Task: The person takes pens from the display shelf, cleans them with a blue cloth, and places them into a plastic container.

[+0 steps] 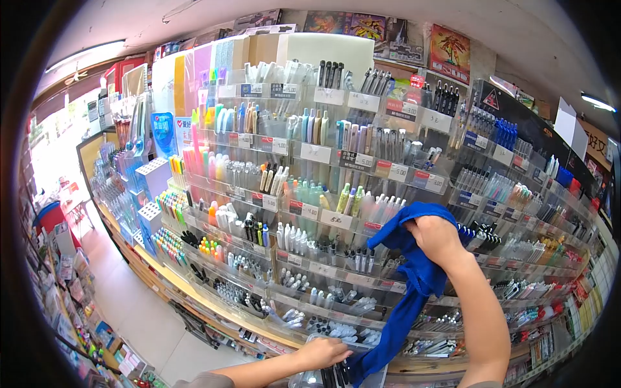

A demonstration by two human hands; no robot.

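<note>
My right hand [436,239] is raised in front of the pen shelves, its fingers closed on a bunched blue cloth [398,323]. The cloth hangs down in a long strip from my fist to the bottom of the view, where its lower end drapes by a clear plastic bin [378,376]. Beside that end, my left hand [322,353] is low with its fingers curled, at the bin and just above several black pens [335,375]. What its fingertips grip is hidden.
A tiered clear acrylic pen rack [310,213] with price labels fills the view ahead. Boxed toys [449,55] stand on top. More pen racks [517,174] continue on the right. An aisle floor [139,291] runs at left, beside shelves of packaged goods [74,291].
</note>
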